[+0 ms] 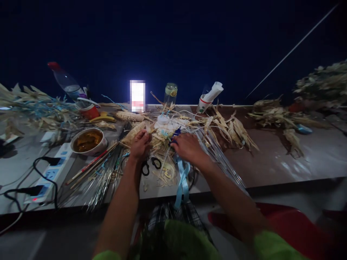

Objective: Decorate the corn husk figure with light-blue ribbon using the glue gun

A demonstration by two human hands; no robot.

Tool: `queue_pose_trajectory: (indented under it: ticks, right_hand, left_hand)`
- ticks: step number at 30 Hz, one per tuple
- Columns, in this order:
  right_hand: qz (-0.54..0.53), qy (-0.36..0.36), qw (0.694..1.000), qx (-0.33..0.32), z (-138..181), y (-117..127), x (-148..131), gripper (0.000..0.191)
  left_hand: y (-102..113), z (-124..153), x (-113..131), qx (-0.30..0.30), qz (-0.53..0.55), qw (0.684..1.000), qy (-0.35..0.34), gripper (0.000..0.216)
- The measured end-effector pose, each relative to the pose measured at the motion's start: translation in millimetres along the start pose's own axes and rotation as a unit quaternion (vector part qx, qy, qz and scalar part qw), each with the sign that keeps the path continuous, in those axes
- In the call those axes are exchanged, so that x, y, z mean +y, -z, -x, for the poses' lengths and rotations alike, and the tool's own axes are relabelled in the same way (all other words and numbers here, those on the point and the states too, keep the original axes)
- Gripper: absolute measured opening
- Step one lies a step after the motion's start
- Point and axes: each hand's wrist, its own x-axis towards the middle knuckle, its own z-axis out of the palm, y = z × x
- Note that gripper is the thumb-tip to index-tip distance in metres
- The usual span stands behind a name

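My left hand (141,144) is closed in a pinch on a small piece of pale dried corn husk (148,129), above the middle of the table. Close by on the right, my right hand (188,145) curls round a dark blue tool (176,132); its kind is partly hidden by my fingers. Black-handled scissors (151,165) lie between my forearms, among husk scraps. Light blue ribbon (182,180) hangs below my right hand and over the table edge. A dried corn cob (129,116) rests beyond my left hand.
To the left are a bowl of brown liquid (88,141), a power strip (52,173) with plugs, and thin metal wires (101,187). Behind stand a lit screen (137,95), a jar (170,94) and a paper cup (204,104). Husks (234,130) lie to the right.
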Motion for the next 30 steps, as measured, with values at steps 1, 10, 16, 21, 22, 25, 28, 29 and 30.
queue_pose_trajectory:
  ticks: [1, 10, 16, 21, 22, 25, 28, 29, 30]
  right_hand:
    - [-0.004, -0.028, 1.000, 0.009, -0.6, -3.8, 10.0, 0.036]
    - [-0.056, -0.078, 0.995, -0.029, -9.2, -39.2, 33.9, 0.039]
    - [-0.122, -0.046, 0.991, 0.006, -11.8, -49.0, 43.8, 0.027]
    - [-0.227, -0.078, 0.966, 0.091, -14.6, -47.1, 67.7, 0.029]
    - [-0.272, -0.088, 0.952, 0.111, -13.9, -43.9, 73.3, 0.030]
    - [-0.507, -0.103, 0.846, 0.129, -9.5, -32.9, 84.4, 0.030]
    - [-0.724, -0.069, 0.678, 0.107, -5.5, -26.7, 82.5, 0.026]
    - [-0.759, -0.051, 0.641, 0.100, -5.3, -26.1, 79.2, 0.024]
    - [-0.777, -0.036, 0.622, 0.087, -5.8, -25.9, 75.1, 0.022]
  left_hand:
    - [-0.7, 0.5, -0.3, -0.008, 0.002, 1.000, 0.001, 0.031]
    - [-2.5, 2.4, -4.4, -0.072, -0.018, 0.997, 0.000, 0.027]
    - [-5.9, 6.3, -1.9, -0.077, -0.028, 0.996, 0.027, 0.027]
    - [-1.8, 4.0, -3.6, -0.084, -0.015, 0.996, 0.028, 0.026]
    - [-1.4, 3.5, -3.7, -0.079, -0.010, 0.996, 0.028, 0.026]
    - [-2.2, 3.1, -3.0, -0.051, 0.004, 0.998, 0.034, 0.028]
    - [-4.8, 3.0, -2.2, -0.027, 0.006, 0.999, 0.040, 0.030]
    - [-5.7, 2.8, -2.1, -0.021, 0.004, 0.999, 0.040, 0.030]
    - [-6.4, 2.4, -2.2, -0.014, 0.002, 0.999, 0.037, 0.031]
